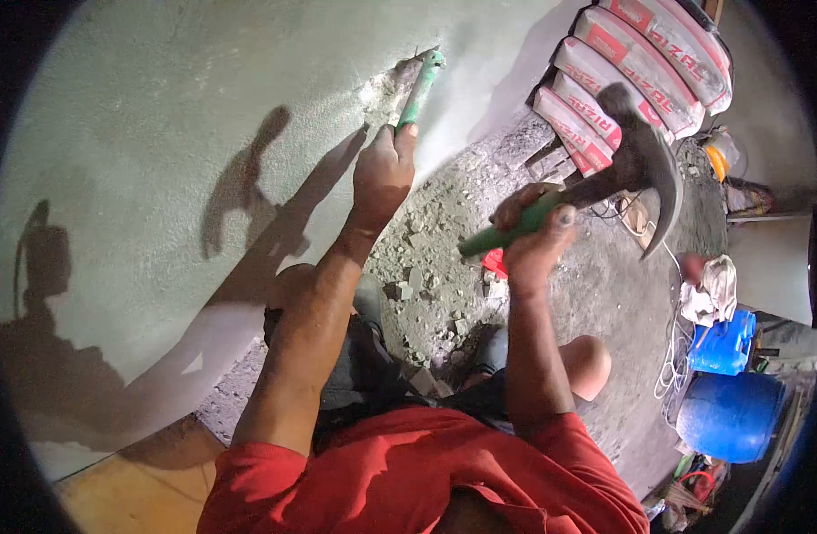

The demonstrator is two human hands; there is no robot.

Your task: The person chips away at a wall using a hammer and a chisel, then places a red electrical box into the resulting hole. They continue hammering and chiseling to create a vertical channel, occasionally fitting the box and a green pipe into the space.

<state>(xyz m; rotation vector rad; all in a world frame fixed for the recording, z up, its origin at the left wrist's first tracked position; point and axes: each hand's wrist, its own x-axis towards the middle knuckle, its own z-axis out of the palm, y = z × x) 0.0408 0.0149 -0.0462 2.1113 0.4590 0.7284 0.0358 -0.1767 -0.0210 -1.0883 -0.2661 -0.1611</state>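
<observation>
My left hand (pixel 386 169) is closed around the lower end of a green, chisel-like rod (pixel 417 93). Its far end overlaps a rough, chipped hollow (pixel 382 93) in the grey plastered wall (pixel 159 107). To the right, my right hand (pixel 537 240) grips the green handle of a claw hammer (pixel 635 156). The hammer's dark metal head is raised toward the camera, away from the rod and the wall. Broken plaster and rubble (pixel 426 240) lie on the floor below, along the base of the wall.
Stacked white-and-red printed sacks (pixel 640 67) stand at the upper right. Along the right side are a blue jerrycan (pixel 723 343), a blue drum (pixel 729 416), a pale cloth (pixel 715 289) and loose white cable (pixel 668 365). A tan board (pixel 150 485) lies at lower left.
</observation>
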